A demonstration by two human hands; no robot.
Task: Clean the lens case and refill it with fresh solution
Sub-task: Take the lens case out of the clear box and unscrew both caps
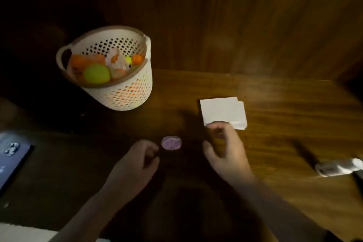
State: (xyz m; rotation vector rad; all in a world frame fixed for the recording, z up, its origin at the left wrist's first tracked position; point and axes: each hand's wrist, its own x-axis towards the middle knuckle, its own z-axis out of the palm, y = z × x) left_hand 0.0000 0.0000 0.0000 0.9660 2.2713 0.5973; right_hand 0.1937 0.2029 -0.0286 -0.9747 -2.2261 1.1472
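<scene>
Case: the lens case (171, 143) is lying on the table (284, 104), near the middle of the near edge, a small purple oval with its long axis running left to right; whether its caps are on or off is too blurred to tell.
Relation to hands: the case is sitting between the two hands, just far of both, so either could be reaching it with a short move.
Left hand: the left hand (135, 161) is hovering just left of the case, fingers loosely curled and holding nothing visible; its fingertips are the nearer to the case, close but seemingly not touching.
Right hand: the right hand (225, 149) is lying right of the case, its fingertips reaching far-right to the near edge of the tissues (223, 111); whether they are pinching a sheet or only touching it I cannot tell.
Tissues: a white folded stack, lying flat, far-right of the case and apart from it.
Bottle: a white bottle (337, 167) is lying on its side at the right edge, well apart from the case; probably the solution, unconfirmed.
Basket: a perforated white basket (125, 94) is standing far-left, holding orange and yellow-green balls and some white pieces.
Judgement: the wiping step seems to be starting; the left hand looks best placed to be steadying the case.
</scene>
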